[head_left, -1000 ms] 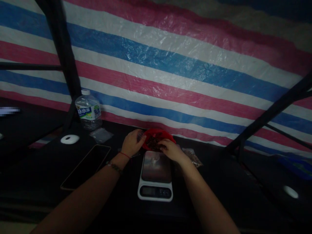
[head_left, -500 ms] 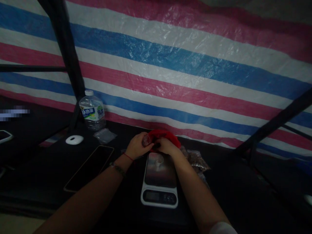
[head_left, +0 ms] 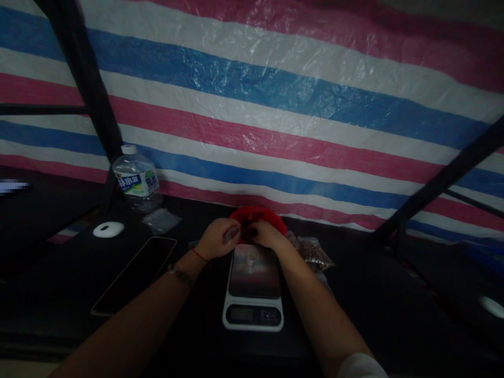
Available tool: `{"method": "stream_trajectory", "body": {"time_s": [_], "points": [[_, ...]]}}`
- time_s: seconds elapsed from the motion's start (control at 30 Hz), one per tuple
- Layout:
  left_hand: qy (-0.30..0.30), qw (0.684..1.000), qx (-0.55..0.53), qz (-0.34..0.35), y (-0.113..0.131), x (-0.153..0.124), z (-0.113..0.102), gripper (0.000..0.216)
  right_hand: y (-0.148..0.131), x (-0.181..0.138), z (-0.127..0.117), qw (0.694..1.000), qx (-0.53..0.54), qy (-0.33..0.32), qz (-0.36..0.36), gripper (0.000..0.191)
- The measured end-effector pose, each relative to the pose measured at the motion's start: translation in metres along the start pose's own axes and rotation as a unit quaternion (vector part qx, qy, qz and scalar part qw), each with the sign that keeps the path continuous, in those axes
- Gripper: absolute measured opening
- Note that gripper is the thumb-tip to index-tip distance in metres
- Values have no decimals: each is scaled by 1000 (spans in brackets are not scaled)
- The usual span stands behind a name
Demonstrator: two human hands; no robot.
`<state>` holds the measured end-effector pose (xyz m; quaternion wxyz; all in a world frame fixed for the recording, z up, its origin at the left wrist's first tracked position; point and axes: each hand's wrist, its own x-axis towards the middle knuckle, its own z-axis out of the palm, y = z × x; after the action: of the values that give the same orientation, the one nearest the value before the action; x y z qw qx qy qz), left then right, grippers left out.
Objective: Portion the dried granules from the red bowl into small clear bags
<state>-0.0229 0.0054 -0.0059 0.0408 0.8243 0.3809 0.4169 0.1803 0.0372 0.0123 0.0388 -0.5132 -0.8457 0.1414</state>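
The left hand point(head_left: 218, 237) stands at the near left edge of a red bowl point(head_left: 278, 219), its grip closed round a small clear container point(head_left: 232, 234) with its thumb and fingers. The right hand point(head_left: 266, 234) reaches over the bowl's near rim, fingertips down among the dark contents; whether its grip is pinched on a piece cannot be told, since the fingers curl out of sight. The bowl sits on a black counter point(head_left: 374, 299), just beyond a white kitchen scale point(head_left: 255, 281) lying between the two forearms. On the scale's metal plate a small pale round shape shows, too dim to tell as an object or a reflection. Right of the bowl, close by the right forearm, lie clear packets of brown bits point(head_left: 315, 253). A red string point(head_left: 199, 255) and a dark bracelet point(head_left: 180, 274) circle the left wrist. Left of that arm a dark-screened phone point(head_left: 136, 275) lies flat; beyond it are a white oval object point(head_left: 108, 229), a flat clear bag point(head_left: 161, 220) and an upright clear bottle point(head_left: 137, 181) with a white cap. Behind everything hangs a striped sheet point(head_left: 275, 126) in red, white and blue.
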Motion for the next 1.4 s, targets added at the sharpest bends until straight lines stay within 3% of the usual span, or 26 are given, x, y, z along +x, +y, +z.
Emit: {"method": "stream_trajectory", "body": {"time_s": [0.1, 0.2, 0.37, 0.5, 0.7, 0.87, 1.0, 1.17, 1.4], "points": [[-58, 996, -26, 56, 9, -1, -8, 15, -1, 2, 1, 1000, -11, 12, -2, 29], [-123, 988, -54, 79, 20, 2, -14, 20, -1, 1, 4, 1000, -22, 17, 2, 26], [-197, 976, -45, 83, 30, 5, -13, 46, 1, 0, 9, 999, -35, 29, -10, 32], [-218, 973, -4, 79, 33, 3, -6, 41, -2, 1, 7, 999, -15, 27, -13, 23], [-178, 982, 7, 59, 29, 2, 0, 27, -3, 3, 0, 999, -11, 37, 15, 20], [-71, 996, 36, -51, 12, 5, 6, 23, 2, 4, 0, 998, -11, 67, 8, 25], [-27, 993, 56, -100, 4, 6, 11, 20, 5, 3, 3, 998, -14, 61, -3, 27], [-12, 986, 79, -143, 2, 8, 17, 16, 6, 2, 6, 998, -12, 54, -7, 36], [-10, 991, 32, -126, 2, 5, 22, 21, 6, 8, 11, 999, 2, 25, -25, 24]]}}
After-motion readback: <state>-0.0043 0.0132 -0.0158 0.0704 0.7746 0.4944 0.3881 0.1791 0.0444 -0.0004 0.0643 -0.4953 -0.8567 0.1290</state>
